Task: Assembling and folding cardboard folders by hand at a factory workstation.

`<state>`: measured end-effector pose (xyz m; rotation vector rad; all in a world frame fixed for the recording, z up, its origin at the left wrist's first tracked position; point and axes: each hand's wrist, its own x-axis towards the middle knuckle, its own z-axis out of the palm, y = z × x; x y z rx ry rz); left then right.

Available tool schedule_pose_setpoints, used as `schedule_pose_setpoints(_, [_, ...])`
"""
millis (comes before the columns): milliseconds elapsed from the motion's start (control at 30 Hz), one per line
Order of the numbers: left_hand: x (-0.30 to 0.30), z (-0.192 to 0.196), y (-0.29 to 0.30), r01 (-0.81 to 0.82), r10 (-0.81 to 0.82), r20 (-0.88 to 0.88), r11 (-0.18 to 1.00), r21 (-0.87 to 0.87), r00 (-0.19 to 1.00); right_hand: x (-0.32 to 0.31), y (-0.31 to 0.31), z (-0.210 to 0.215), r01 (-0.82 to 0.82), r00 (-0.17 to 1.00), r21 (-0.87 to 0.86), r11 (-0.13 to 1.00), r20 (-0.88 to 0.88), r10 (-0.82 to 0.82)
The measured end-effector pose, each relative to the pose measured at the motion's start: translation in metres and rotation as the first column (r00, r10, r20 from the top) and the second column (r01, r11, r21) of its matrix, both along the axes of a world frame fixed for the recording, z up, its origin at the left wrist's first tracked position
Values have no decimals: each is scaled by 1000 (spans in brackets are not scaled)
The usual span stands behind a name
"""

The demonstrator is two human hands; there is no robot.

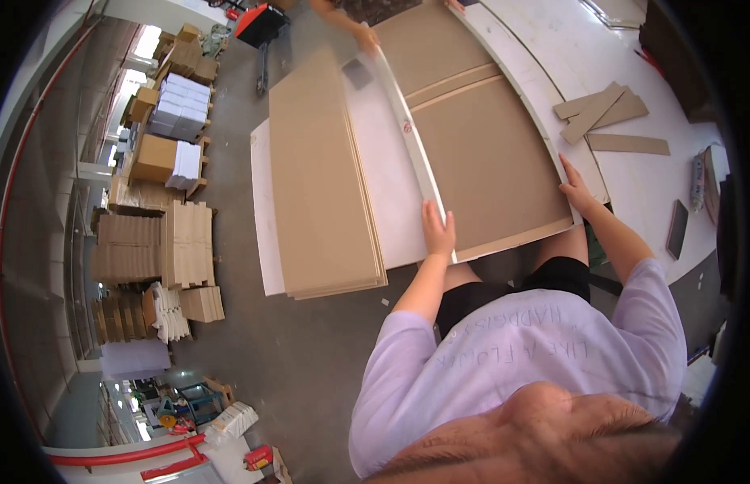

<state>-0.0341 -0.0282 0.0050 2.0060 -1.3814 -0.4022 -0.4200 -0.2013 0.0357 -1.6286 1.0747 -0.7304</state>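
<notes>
A large shallow cardboard tray (pixel 504 153), brown inside with raised white side walls, lies in front of me on the table. My left hand (pixel 439 231) grips its left wall near the close end, fingers and thumb to either side of the edge. At the right wall, my right hand (pixel 579 192) holds the edge with its fingers pointing forward along it. Another person's hand (pixel 365 37) touches the far end of the left wall, and part of a second hand (pixel 455 5) shows at the far right corner.
Stacked brown cardboard sheets (pixel 318 185) lie left of the tray over white sheets (pixel 266 218). Cardboard strips (pixel 601 109), a phone (pixel 676 228) and a plastic-wrapped packet (pixel 699 181) rest on the white table at right. Loaded pallets (pixel 177 153) line the left side; a red-and-black pallet truck (pixel 262 28) stands beyond.
</notes>
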Motion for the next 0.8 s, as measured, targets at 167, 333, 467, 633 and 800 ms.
schedule_pose_setpoints(167, [32, 17, 22, 102, -101, -19, 956, 274, 995, 17, 22, -6, -77, 838, -305, 949, -536, -104])
schedule_pose_setpoints(333, [45, -3, 33, 138, -114, -275, 988, 73, 955, 51, 48, 52, -170, 633, -359, 918, -753, -178])
schedule_pose_setpoints(467, [35, -2, 31, 119, -100, -259, 991, 59, 961, 54, 51, 65, -144, 616, -312, 939, -771, -162])
schedule_pose_setpoints(633, [47, 4, 27, 148, -144, -270, 989, -8, 952, 56, 50, 51, -558, 631, -618, 553, -749, -201])
schedule_pose_setpoints(800, [30, 61, 57, 197, -210, -124, 974, -110, 970, 61, 97, 46, -732, 680, -547, 405, -612, 403])
